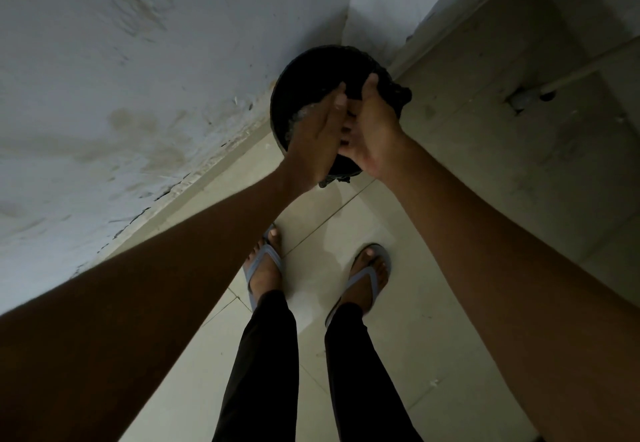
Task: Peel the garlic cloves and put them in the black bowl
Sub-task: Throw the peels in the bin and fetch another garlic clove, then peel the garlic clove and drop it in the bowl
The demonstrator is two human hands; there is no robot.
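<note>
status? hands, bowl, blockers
Both hands together over the black container: left hand, right hand. Black container by wall. Garlic not visible. No obstruction seen.

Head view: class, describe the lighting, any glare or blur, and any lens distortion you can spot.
Head view: dim, with the black container nearly featureless inside; a faint glint shows by the left hand; the right hand hides whatever is held; the forearms loom oversized at the frame's lower edge and the wall-floor line runs steeply tilted, a wide-angle effect; the floor tiles look soft but readable.

Both hands (343, 130) together above bucket (304, 71)
</note>
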